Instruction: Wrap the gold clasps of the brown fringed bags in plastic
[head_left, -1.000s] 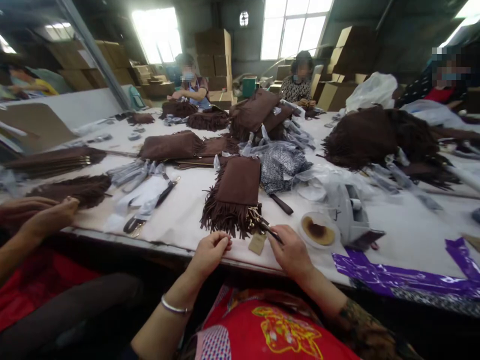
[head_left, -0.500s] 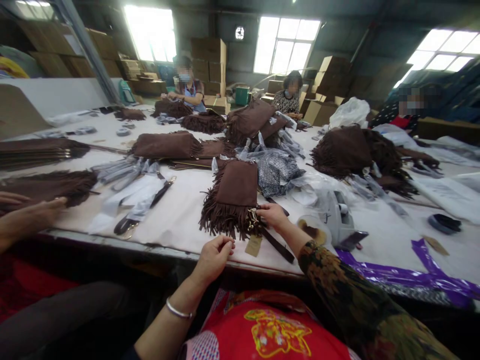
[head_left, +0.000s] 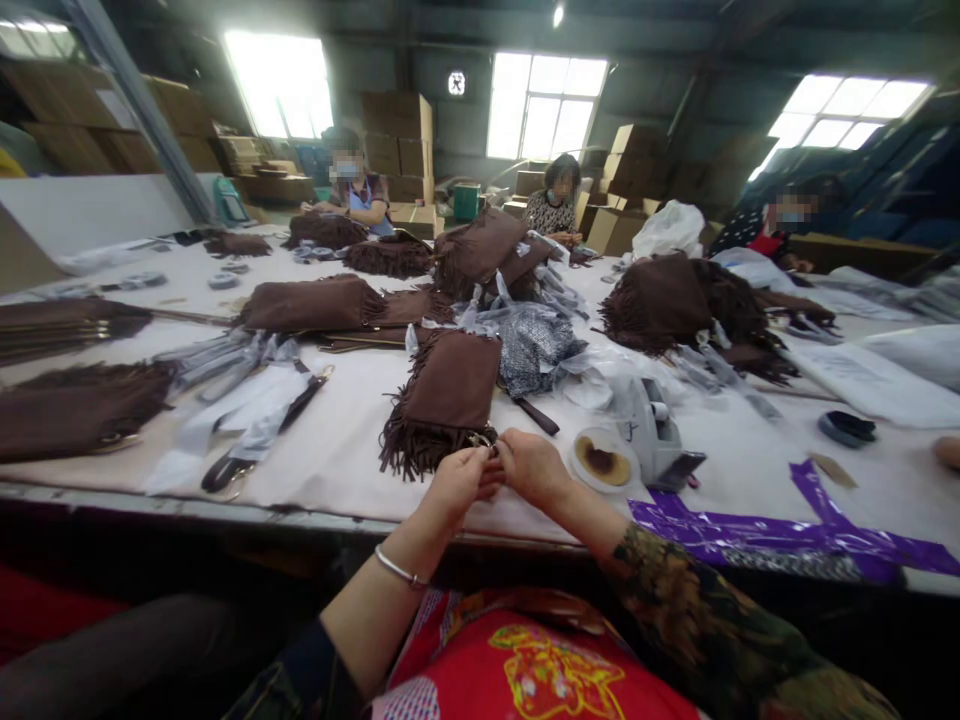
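Observation:
A brown fringed bag (head_left: pixel 452 378) lies flat on the table in front of me, its fringe spread to the left and towards me. At its near right corner some metal clasps (head_left: pixel 481 438) show just above my fingers. My left hand (head_left: pixel 454 487) and my right hand (head_left: pixel 531 466) meet there, fingertips closed together on the clasps. Exactly how each finger grips is hidden. A dark strap end (head_left: pixel 538 415) sticks out to the right of the bag, beyond my right hand.
A tape dispenser (head_left: pixel 660 440) and a tape roll (head_left: pixel 604 460) stand to the right, near purple plastic (head_left: pixel 720 530). More fringed bags (head_left: pixel 307 303) are piled behind and left. Straps in white wrapping (head_left: pixel 251 410) lie left. Several co-workers sit across the table.
My left hand has moved up and right to join my right hand at the clasps. The tag that hung there is out of sight. The neighbouring person's hands have left the view at left.

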